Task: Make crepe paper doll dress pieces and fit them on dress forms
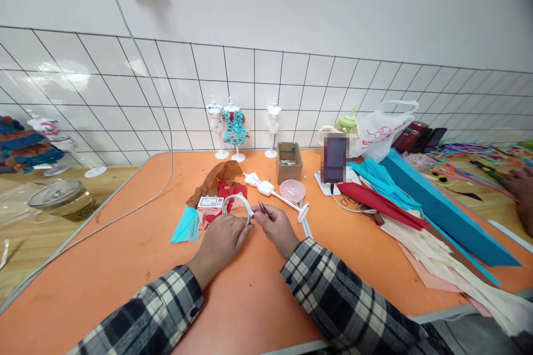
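Observation:
My left hand [225,239] is closed around the lower part of a white tape roll [238,197] held on edge above the orange table. Thumb and fingers of my right hand [278,228] pinch at the roll's right side, with dark-tipped tweezers [263,208] sticking up from them. Whether the right fingers also grip the tape's end is too small to tell. Behind the roll lie brown crepe paper [216,180], red paper [233,191], a light blue piece [186,226] and a red-and-white card [210,203]. A white mini dress form [270,187] lies on its side beyond my right hand.
Small dress forms [273,122] stand by the tiled wall, one in turquoise ruffles [235,126]. A cardboard box [290,162], a pink dish [292,191], a phone [335,158] and folded paper strips [449,211] occupy the right. A cable [160,188] crosses the left. Another person's hand [520,191] is far right.

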`<move>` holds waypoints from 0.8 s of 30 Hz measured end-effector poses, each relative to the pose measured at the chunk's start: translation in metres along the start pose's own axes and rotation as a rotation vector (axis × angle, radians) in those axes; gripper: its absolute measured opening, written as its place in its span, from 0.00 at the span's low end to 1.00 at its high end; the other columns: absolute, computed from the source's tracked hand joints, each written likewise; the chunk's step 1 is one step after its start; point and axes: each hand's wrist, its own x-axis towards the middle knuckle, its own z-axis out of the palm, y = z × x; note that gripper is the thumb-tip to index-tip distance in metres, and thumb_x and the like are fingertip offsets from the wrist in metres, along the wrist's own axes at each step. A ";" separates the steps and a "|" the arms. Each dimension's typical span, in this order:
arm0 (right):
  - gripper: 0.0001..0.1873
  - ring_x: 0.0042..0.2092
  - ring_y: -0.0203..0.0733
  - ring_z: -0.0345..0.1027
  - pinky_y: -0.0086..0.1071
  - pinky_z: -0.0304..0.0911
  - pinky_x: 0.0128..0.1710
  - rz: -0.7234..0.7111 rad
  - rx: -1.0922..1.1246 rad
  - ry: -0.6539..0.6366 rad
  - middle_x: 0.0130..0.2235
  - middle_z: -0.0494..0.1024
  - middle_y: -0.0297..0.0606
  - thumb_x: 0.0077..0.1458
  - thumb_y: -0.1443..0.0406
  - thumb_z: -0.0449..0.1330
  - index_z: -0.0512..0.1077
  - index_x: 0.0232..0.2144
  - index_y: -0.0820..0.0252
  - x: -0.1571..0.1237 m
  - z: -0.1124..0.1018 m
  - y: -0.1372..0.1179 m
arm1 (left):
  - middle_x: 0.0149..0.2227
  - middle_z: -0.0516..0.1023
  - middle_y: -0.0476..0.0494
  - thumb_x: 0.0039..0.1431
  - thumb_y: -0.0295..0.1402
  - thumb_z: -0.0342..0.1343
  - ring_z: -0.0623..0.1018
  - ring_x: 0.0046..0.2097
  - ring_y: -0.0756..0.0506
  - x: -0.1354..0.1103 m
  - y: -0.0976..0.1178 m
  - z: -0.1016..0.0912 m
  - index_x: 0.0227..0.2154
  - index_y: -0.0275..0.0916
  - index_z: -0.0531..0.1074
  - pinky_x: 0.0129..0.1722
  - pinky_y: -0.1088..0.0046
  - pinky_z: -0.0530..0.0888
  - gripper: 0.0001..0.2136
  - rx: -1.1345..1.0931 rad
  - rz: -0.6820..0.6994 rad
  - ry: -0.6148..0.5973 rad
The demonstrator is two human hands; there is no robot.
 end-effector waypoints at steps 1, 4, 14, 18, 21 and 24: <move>0.14 0.28 0.36 0.66 0.30 0.63 0.29 -0.027 -0.066 0.034 0.29 0.76 0.35 0.51 0.57 0.62 0.76 0.35 0.61 -0.001 0.001 0.001 | 0.26 0.76 0.41 0.68 0.37 0.43 0.75 0.31 0.42 -0.001 -0.003 -0.001 0.27 0.38 0.72 0.35 0.64 0.68 0.17 0.008 -0.009 -0.026; 0.09 0.36 0.42 0.71 0.34 0.66 0.38 -0.076 -0.244 0.067 0.34 0.80 0.38 0.50 0.63 0.64 0.78 0.34 0.60 -0.005 0.004 0.001 | 0.29 0.78 0.39 0.66 0.38 0.46 0.76 0.35 0.39 -0.007 -0.004 -0.006 0.31 0.38 0.73 0.38 0.62 0.70 0.14 -0.093 -0.076 -0.071; 0.06 0.36 0.39 0.69 0.32 0.65 0.37 -0.377 -0.488 -0.002 0.34 0.76 0.38 0.54 0.62 0.63 0.78 0.31 0.57 -0.015 0.006 -0.015 | 0.52 0.76 0.37 0.61 0.46 0.54 0.72 0.54 0.38 -0.007 0.008 -0.022 0.50 0.38 0.74 0.53 0.63 0.68 0.20 -1.100 -0.546 0.213; 0.08 0.40 0.41 0.71 0.34 0.66 0.41 -0.364 -0.474 0.006 0.39 0.78 0.39 0.55 0.64 0.61 0.76 0.38 0.57 -0.016 0.008 -0.014 | 0.36 0.78 0.43 0.59 0.47 0.56 0.75 0.39 0.44 -0.006 -0.002 -0.019 0.43 0.37 0.77 0.43 0.67 0.71 0.19 -1.280 -0.605 0.214; 0.15 0.40 0.42 0.72 0.35 0.67 0.41 -0.329 -0.425 0.012 0.42 0.79 0.40 0.54 0.64 0.61 0.75 0.45 0.56 -0.017 0.010 -0.013 | 0.27 0.75 0.48 0.55 0.45 0.60 0.73 0.30 0.48 -0.006 -0.004 -0.015 0.33 0.36 0.76 0.35 0.71 0.71 0.15 -1.448 -0.625 0.166; 0.11 0.38 0.41 0.73 0.35 0.68 0.41 -0.282 -0.379 -0.015 0.39 0.80 0.39 0.53 0.63 0.62 0.78 0.40 0.57 -0.017 0.015 -0.011 | 0.26 0.74 0.49 0.54 0.45 0.62 0.72 0.28 0.49 -0.006 -0.003 -0.012 0.28 0.36 0.73 0.32 0.72 0.70 0.15 -1.438 -0.662 0.156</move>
